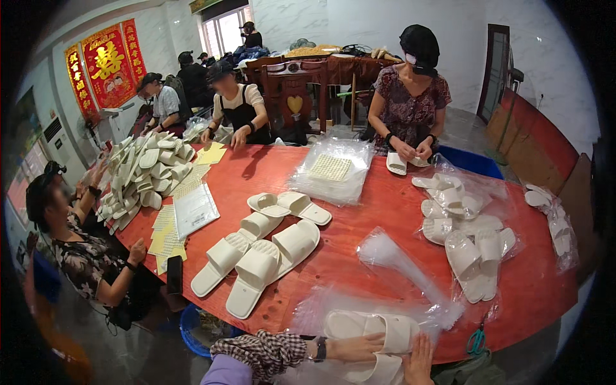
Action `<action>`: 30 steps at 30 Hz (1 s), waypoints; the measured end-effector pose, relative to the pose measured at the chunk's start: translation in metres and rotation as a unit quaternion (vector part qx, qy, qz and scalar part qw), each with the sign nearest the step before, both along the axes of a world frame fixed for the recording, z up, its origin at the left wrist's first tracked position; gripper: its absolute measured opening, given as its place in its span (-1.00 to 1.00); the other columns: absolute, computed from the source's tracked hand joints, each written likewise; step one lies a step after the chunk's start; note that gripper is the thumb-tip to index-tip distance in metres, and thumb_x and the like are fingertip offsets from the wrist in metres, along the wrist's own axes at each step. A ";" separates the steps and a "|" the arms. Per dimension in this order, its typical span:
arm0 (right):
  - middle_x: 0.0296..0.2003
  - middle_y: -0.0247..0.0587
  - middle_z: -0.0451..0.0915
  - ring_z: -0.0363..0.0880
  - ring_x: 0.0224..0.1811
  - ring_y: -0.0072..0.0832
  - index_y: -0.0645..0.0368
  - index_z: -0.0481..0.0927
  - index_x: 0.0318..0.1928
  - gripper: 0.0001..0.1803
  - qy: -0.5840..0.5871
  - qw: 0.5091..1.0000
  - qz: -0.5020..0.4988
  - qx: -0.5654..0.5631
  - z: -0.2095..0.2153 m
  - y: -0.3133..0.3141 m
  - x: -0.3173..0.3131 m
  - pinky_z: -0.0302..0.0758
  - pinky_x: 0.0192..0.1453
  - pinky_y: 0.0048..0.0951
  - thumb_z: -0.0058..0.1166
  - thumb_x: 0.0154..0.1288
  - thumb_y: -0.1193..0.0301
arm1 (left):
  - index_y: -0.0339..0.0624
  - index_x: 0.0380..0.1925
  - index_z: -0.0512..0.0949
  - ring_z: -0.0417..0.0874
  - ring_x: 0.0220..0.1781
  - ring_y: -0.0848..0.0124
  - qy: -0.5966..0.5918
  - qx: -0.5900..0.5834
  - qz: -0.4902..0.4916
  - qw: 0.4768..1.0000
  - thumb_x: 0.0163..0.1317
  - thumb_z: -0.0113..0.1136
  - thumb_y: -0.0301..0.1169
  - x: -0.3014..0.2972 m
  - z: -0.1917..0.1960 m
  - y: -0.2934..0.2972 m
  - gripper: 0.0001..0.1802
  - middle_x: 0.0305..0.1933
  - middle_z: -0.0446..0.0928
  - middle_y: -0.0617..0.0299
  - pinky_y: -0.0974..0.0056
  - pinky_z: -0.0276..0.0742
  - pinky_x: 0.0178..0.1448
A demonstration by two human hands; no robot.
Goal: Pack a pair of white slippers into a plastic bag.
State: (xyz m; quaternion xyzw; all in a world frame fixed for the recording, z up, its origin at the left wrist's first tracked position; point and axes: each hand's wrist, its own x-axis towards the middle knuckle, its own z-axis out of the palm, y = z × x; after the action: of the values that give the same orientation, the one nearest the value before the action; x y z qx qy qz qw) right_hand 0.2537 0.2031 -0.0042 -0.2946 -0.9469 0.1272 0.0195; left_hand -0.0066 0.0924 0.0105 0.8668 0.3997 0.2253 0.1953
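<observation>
At the near table edge, a pair of cream slippers point(399, 333) lies with the soles side by side, clear plastic bag film point(305, 312) spread beneath and around them. My left hand point(355, 348) rests over the pair, fingers stretched out flat and fingertips at the strap edge. Against the right end of the nearer slipper point(385, 367) stands my right hand point(419, 360), its fingers extended and its lower part cut off by the frame. Beyond them is a bunched stack of clear bags point(401, 266).
Unbagged slippers point(256, 260) lie centre left; bagged pairs point(471, 256) lie right. Farther off are a slipper heap point(151, 163), sticker sheets point(167, 234), and flat bags point(330, 170). A phone point(174, 274) and green scissors point(476, 341) lie near the edge. Several co-workers surround the red table point(256, 176).
</observation>
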 end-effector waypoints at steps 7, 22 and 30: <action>0.40 0.19 0.10 -0.03 0.47 0.09 0.38 0.12 0.38 -0.27 -0.018 0.999 -0.006 0.035 0.002 -0.011 0.012 -0.15 0.50 0.13 -0.11 0.37 0.14 | -0.43 0.16 0.35 0.03 0.51 -0.01 0.127 -0.075 -0.054 0.988 0.25 -0.09 -0.39 -0.017 0.018 -0.032 -0.51 0.41 0.18 -0.10 0.04 -0.23 0.61; 0.41 0.25 0.01 -0.08 0.49 0.07 0.38 0.07 0.38 -0.02 0.110 0.980 0.100 -0.134 0.074 -0.012 -0.046 -0.14 0.54 -0.02 0.21 0.13 0.06 | -0.21 -0.14 0.63 0.29 0.39 0.08 0.067 0.058 0.080 0.993 0.08 0.07 -0.36 -0.084 0.001 -0.063 -0.66 0.23 0.43 0.04 -0.04 -0.04 0.55; 0.40 0.31 -0.05 -0.19 0.49 0.18 0.25 0.05 0.42 0.28 -0.019 0.986 0.155 -0.061 0.030 -0.023 -0.005 -0.21 0.50 0.14 0.04 -0.09 -0.46 | -0.21 -0.55 0.44 0.45 0.09 -0.10 -0.030 0.151 0.065 0.986 0.02 0.10 -0.33 -0.066 -0.032 -0.069 -0.83 -0.18 0.45 -0.12 -0.21 -0.01 0.51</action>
State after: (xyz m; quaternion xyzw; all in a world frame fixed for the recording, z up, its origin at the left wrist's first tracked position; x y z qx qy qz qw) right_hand 0.2484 0.1803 0.0257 -0.1478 -0.9716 0.1809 -0.0369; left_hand -0.0726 0.0238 -0.0216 0.8512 0.4105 0.3215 0.0593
